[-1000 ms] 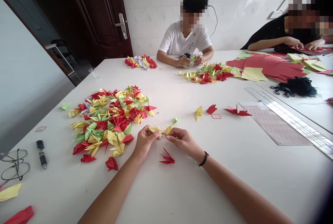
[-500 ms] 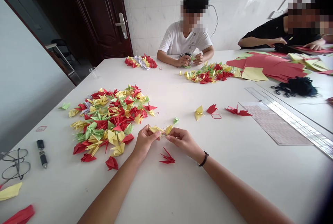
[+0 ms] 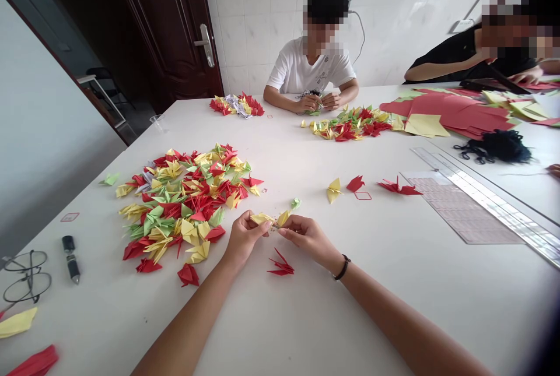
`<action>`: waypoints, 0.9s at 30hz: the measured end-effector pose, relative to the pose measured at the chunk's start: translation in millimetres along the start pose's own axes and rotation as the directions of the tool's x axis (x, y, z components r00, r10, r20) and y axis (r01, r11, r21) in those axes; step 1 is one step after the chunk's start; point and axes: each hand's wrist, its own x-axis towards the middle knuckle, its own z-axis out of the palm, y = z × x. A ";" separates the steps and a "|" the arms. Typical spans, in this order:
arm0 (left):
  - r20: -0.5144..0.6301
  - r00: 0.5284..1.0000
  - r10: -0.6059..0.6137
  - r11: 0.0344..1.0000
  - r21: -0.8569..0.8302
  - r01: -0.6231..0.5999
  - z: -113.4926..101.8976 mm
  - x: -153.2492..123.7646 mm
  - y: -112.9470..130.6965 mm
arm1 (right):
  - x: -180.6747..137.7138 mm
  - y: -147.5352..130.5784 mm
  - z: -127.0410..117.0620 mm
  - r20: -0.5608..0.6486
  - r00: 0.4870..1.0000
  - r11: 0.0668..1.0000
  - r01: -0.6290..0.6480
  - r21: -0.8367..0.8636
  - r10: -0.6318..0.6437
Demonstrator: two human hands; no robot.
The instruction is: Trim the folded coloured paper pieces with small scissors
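My left hand [image 3: 245, 238] is closed in a pinch on a yellow paper crane [image 3: 261, 218]. Opposite it, my right hand [image 3: 310, 237] has its fingertips pressed together beside a yellow folded wing [image 3: 283, 218]. A thin greyish tip shows at those fingers, too small to name; I cannot tell whether both yellow parts belong to one crane. Just below my hands lies a red paper crane [image 3: 280, 264]. Beyond my right fingers is a small light-green paper piece [image 3: 296, 203]. Tiny scraps are scattered under the fingertips.
A big heap of coloured paper cranes [image 3: 188, 189] spreads to my left, near a pen [image 3: 70, 258] and glasses [image 3: 27, 277]. Several loose cranes and a clear ruler [image 3: 485, 195] lie to the right. Two other people sit across, by paper sheets [image 3: 450, 109] and black string [image 3: 499, 146].
My hands keep almost the same pose on the yellow paper. At the far right, the person in black has raised an arm, and a long dark tool there has shifted.
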 end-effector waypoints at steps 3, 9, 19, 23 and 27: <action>0.013 1.000 0.002 1.000 -0.009 -0.002 -0.2 0.3 0.0 | 0.3 -0.1 -0.4 0.001 1.000 1.000 0.015 -0.001 -0.015; 0.040 0.999 -0.013 0.998 -0.053 0.015 -1.4 1.0 1.6 | 0.5 -2.1 -1.8 0.027 0.999 0.999 0.016 0.048 -0.018; 0.070 0.998 -0.009 0.996 -0.091 0.016 -2.1 0.2 1.5 | 1.2 -1.6 -1.0 0.028 1.000 0.995 0.008 0.104 -0.011; 0.058 0.998 -0.005 0.997 -0.074 0.009 -1.0 0.2 1.2 | 1.6 2.3 -0.2 0.022 1.000 0.991 -0.001 0.135 -0.002; 0.039 0.999 -0.011 0.997 -0.072 0.014 -0.5 -0.1 1.5 | 1.2 3.2 0.4 0.024 1.000 0.988 0.004 0.155 -0.008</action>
